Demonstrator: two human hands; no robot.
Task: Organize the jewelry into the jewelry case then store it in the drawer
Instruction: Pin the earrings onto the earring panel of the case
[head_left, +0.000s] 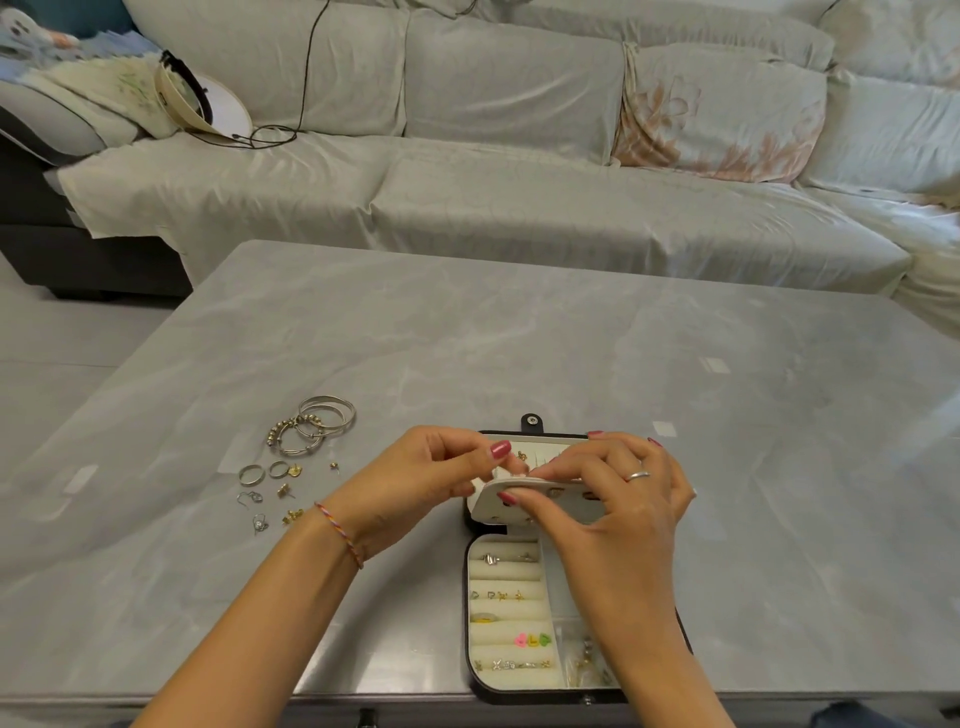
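Note:
An open jewelry case (511, 675) lies on the grey table (519, 338) near its front edge, with rings and small earrings in its cream foam rows. My right hand (618, 499) grips the case's white earring flap (485, 501), lifted over the middle. My left hand (431, 478) pinches something small at the flap's top edge; what it is cannot be made out. Loose jewelry lies to the left: silver bangles (322, 423), two rings (264, 472), several small earrings (270, 506).
A covered grey sofa (519, 208) runs behind the table, with a fan and a black cable at its left end. A drawer handle (366, 717) shows under the table's front edge. Bare tabletop stretches right of and beyond the case.

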